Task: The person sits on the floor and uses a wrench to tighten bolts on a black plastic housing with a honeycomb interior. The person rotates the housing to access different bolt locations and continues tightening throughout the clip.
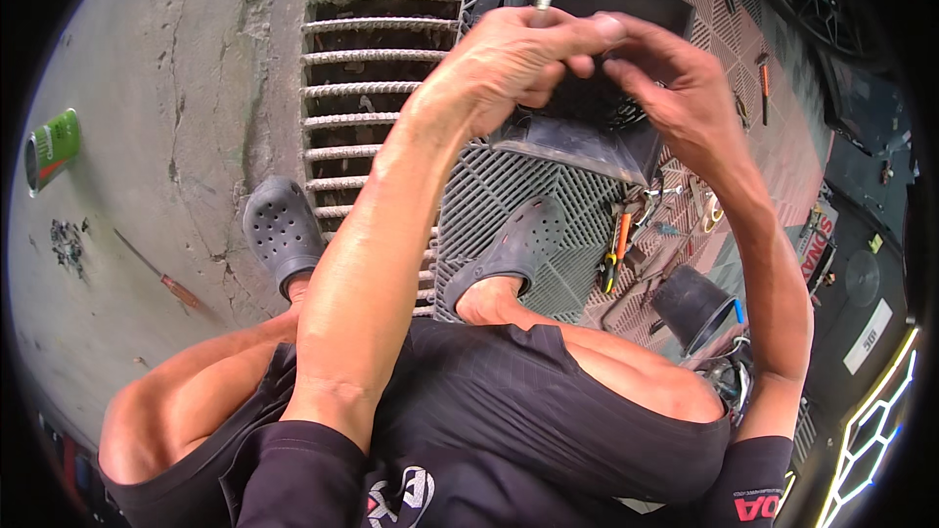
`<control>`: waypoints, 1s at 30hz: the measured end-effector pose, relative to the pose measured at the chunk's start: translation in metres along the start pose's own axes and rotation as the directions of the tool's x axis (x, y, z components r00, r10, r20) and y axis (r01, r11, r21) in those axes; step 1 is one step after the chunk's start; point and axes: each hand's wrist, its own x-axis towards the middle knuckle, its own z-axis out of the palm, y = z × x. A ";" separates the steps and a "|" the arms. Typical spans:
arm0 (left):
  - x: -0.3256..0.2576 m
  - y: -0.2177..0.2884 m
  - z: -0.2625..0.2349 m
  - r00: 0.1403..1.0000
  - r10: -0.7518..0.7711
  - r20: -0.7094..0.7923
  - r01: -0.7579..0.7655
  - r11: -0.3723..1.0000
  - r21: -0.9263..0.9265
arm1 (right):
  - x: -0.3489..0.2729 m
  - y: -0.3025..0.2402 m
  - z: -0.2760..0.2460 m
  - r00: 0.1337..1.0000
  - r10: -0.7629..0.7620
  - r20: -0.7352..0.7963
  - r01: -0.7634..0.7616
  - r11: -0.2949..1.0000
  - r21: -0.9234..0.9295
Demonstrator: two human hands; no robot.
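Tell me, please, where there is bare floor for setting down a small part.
The widest bare patch is the concrete floor between the green container and the metal grate. A smaller one lies between the screwdriver and the left shoe. It is crowded right of the right shoe, where loose tools and the black bucket sit.

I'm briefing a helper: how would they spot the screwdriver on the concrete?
Start at the barred floor grate. Left of it, beyond the left shoe, the screwdriver lies on concrete. Its reddish handle and thin shaft distinguish it from the green container and dark clump.
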 end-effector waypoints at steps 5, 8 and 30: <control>0.005 -0.048 -0.060 0.864 -0.045 -0.502 -0.009 0.994 -0.104 | 0.009 0.037 0.053 0.965 0.134 0.225 -0.108 0.986 -0.125; 0.004 -0.096 -0.069 0.761 -0.036 -0.648 0.087 0.995 0.046 | 0.013 0.059 0.085 0.956 0.021 0.291 0.036 0.981 -0.190; -0.001 -0.166 -0.040 0.818 -0.275 -0.506 0.173 0.955 -0.240 | 0.027 0.069 0.107 0.878 0.341 0.337 -0.175 0.882 -0.438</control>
